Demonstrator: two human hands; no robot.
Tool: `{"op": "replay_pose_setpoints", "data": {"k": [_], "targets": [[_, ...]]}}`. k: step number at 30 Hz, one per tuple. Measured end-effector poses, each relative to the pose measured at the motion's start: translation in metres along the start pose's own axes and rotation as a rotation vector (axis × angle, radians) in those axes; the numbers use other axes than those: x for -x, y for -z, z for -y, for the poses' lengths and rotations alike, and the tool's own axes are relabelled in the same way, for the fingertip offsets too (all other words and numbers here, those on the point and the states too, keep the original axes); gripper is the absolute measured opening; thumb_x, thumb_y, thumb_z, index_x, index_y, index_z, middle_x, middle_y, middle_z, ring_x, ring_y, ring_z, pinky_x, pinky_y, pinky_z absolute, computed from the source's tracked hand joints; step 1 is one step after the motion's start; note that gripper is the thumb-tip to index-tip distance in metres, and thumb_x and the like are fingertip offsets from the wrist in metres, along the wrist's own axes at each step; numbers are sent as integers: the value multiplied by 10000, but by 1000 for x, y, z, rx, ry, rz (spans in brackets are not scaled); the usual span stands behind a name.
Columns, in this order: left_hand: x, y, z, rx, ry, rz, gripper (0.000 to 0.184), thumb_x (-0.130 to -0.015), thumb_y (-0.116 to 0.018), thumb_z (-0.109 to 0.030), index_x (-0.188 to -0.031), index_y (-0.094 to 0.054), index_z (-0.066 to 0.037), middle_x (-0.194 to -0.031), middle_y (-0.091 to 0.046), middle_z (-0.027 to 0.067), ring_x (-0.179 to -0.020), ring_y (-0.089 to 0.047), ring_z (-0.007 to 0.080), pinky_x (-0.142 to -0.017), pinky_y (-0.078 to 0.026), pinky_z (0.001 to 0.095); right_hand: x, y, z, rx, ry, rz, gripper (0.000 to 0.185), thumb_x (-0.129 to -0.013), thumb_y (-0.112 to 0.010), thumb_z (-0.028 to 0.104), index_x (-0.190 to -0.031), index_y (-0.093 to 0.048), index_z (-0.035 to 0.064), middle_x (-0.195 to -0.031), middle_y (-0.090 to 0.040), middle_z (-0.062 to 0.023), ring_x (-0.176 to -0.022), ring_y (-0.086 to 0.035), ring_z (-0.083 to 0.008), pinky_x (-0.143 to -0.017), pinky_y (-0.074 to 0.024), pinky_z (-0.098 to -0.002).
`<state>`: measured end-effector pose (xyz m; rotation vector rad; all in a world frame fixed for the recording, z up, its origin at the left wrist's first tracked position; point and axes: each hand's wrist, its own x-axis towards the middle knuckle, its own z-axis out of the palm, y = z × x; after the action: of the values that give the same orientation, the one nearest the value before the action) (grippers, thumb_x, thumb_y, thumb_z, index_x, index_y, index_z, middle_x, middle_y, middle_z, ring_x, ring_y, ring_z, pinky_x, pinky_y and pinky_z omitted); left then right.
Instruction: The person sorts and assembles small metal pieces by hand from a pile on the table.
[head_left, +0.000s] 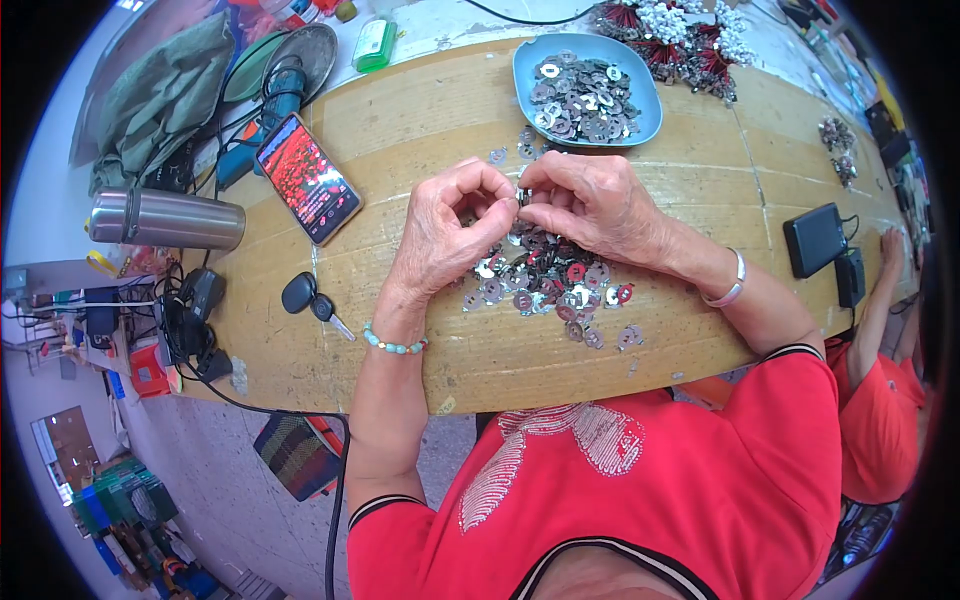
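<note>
Over a pile of small flat metal pieces [545, 265] on the wooden table, my two hands meet fingertip to fingertip. My left hand [460, 220] is closed in a pinch, thumb against index finger. Facing it, my right hand [590, 205] is pinched too, around a small dark metal piece [522, 197] that sits between both sets of fingertips; its shape is mostly hidden. Just beyond my hands stands a blue bowl [655, 112] of similar metal pieces. A few red pieces [576, 271] lie among the pile.
Left of my hands are a phone [308, 180], a steel bottle [170, 219] and a key with a fob [315, 303]. Beaded red and white bunches [680, 40] lie at the back. A black box [815, 240] is at right, near another person's arm [880, 300].
</note>
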<state>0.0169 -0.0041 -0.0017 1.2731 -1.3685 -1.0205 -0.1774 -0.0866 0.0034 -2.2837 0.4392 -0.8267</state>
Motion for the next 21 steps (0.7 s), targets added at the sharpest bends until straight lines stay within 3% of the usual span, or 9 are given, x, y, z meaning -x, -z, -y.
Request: {"op": "replay_pose_setpoints", "data": {"k": [2,5,8,10,14,21], "targets": [[0,-2,1,38,16,-13,50,-835,-668,-57,-812,-654,-15,-765,-598,-18,-664,-533,43,-597,-443,213,0,0,1,-15,-3,-7,199,-828,-765,57,-988,-658,8,-728,-645,-60,-614,-630,-119,-544,-509,-259],[-2,-2,8,46,-25,-24,34,-818,-659,-47,-802,-649,-18,-750,-593,-24,-656,-529,38,-585,-438,211,-1,0,0,37,-2,-22,186,-808,-751,77,-944,-643,10,-740,-652,-122,-649,-676,-241,-595,-546,-338],[0,0,-2,70,58,0,38,-807,-662,-56,-795,-657,-20,-737,-589,-26,-645,-523,33,-568,-431,209,-2,1,3,38,-30,2,156,-819,-741,60,-934,-650,8,-761,-653,-105,-630,-660,-207,-584,-538,-315],[2,1,-2,9,5,26,18,-853,-640,-46,-845,-650,-33,-764,-589,-56,-662,-515,22,-579,-420,199,-2,2,8,-15,-56,13,144,-828,-737,49,-940,-656,10,-771,-655,-90,-617,-645,-174,-569,-525,-294],[2,-1,-2,13,-14,13,37,-840,-639,-56,-811,-652,-38,-747,-607,-45,-650,-518,23,-567,-415,200,-3,1,13,-2,-69,9,146,-841,-732,28,-969,-664,14,-772,-661,-65,-604,-624,-125,-545,-504,-261],[1,-2,-5,4,-15,1,38,-822,-648,-66,-800,-646,-35,-731,-620,-29,-663,-540,29,-591,-451,211,-1,-2,13,37,-63,4,168,-832,-735,13,-953,-620,25,-749,-649,-55,-573,-606,-115,-524,-485,-263]]}}
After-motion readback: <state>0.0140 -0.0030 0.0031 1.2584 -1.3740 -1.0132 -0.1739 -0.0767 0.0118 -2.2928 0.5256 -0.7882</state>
